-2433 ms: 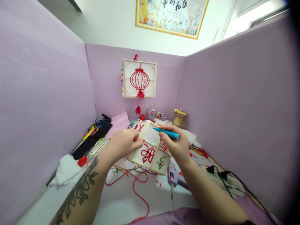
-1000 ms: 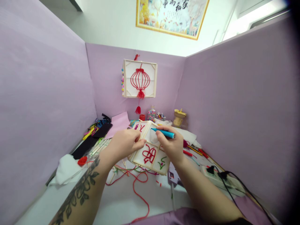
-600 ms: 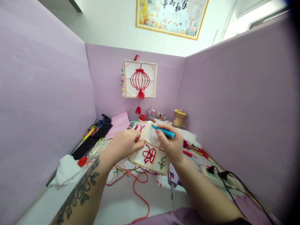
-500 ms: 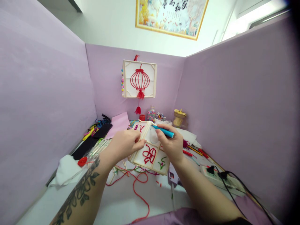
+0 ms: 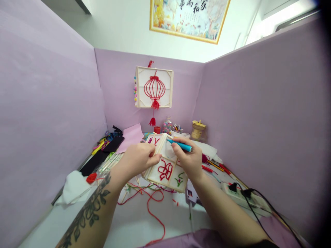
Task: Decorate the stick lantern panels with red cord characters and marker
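Note:
My left hand [image 5: 138,159] grips the left side of a small lantern box [image 5: 165,170] made of wooden sticks and white paper panels, held above the table. Its front panels carry a red yarn figure and a small green and red motif. My right hand [image 5: 188,160] is closed round a blue marker pen [image 5: 180,145], whose tip rests on the upper white panel of the box, where a faint circle is drawn.
A finished lantern panel [image 5: 153,86] hangs on the purple back partition. Red yarn [image 5: 152,203] trails over the white table. A bead jar [image 5: 167,126], wooden spool [image 5: 198,129], power strip [image 5: 241,195] and black cables, white cloth [image 5: 73,187] and coloured sticks lie around.
My right hand and the blue pen shifted slightly left and closer to the box's upper panel. The box tilted a little; my left hand kept its grip.

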A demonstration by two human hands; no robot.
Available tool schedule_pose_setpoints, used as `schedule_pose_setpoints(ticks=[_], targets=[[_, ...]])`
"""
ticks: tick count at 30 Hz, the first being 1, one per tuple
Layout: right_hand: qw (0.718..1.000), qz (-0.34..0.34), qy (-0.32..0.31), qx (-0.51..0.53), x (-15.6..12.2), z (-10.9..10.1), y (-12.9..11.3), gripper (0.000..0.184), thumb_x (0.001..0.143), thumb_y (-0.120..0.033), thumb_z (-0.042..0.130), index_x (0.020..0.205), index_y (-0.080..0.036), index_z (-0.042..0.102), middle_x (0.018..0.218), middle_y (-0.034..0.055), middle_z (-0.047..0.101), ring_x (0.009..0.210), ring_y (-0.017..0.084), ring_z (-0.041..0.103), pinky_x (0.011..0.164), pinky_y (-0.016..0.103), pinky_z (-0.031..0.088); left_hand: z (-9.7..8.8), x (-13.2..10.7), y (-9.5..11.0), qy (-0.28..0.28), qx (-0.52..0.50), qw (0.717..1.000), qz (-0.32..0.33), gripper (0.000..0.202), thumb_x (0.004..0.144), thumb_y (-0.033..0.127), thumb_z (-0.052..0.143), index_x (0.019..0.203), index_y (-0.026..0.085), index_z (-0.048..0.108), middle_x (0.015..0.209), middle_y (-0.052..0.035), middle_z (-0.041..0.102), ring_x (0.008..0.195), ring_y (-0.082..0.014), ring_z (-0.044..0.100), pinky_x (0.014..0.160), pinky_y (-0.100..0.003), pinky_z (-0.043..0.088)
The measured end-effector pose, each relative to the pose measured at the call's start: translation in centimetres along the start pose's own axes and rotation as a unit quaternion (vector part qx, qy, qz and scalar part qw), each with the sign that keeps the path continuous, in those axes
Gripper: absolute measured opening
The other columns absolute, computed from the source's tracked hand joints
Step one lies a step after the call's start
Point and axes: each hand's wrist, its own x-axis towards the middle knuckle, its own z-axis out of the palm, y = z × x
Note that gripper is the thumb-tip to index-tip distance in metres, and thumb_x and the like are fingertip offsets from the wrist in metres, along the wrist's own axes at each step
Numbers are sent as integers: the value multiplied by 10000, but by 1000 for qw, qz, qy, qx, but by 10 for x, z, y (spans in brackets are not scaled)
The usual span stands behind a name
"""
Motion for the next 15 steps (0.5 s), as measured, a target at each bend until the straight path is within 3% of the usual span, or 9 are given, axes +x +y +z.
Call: schedule_pose_setpoints(ticks=[15], targets=[[1000, -2, -11, 13, 0, -1, -2, 83, 778, -259, 656, 831, -228, 712, 820, 14, 724, 750, 177, 669, 705, 305, 544, 1, 0, -1, 1, -4, 1000, 2, 290, 838, 348, 543, 613, 166, 533, 614, -8, 568, 587, -123, 454, 560, -256, 277]])
